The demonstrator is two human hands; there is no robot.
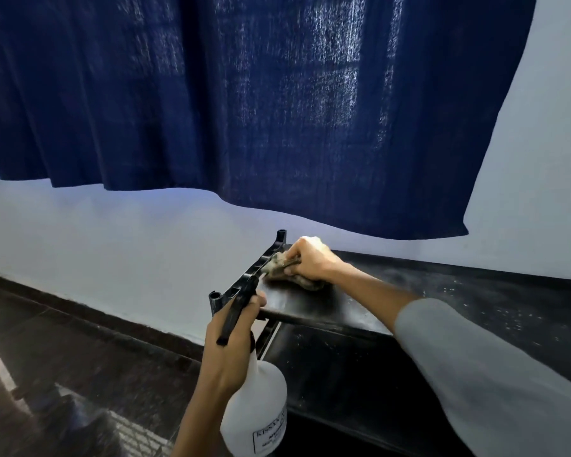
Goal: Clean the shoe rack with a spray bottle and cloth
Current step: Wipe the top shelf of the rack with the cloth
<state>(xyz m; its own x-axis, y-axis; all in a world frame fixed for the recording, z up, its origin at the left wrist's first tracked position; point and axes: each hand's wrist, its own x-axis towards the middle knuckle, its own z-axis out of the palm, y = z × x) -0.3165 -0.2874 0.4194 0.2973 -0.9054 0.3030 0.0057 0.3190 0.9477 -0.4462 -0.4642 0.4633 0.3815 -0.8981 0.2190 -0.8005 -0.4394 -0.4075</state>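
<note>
At the top shelf's left end of the shoe rack (310,311) | right hand (310,260) is clutching the cloth (284,268), scrubbing by the side rail | left hand (231,328) is gripping the spray bottle (257,400) | white specks are sitting further right, lower shelf probably untouched, so maybe early-to-halfway

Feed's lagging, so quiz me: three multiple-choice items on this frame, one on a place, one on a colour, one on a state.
1. Where is the cloth?
A. top shelf, left end
B. floor
C. lower shelf

2. What colour is the curtain?
A. red
B. dark blue
C. white

3. What does the left hand do?
A. hangs empty
B. presses the wall
C. grips the spray bottle

Answers:
1 A: the right hand holds it there.
2 B: the fabric is navy.
3 C: fingers wrap the black trigger head.
</note>
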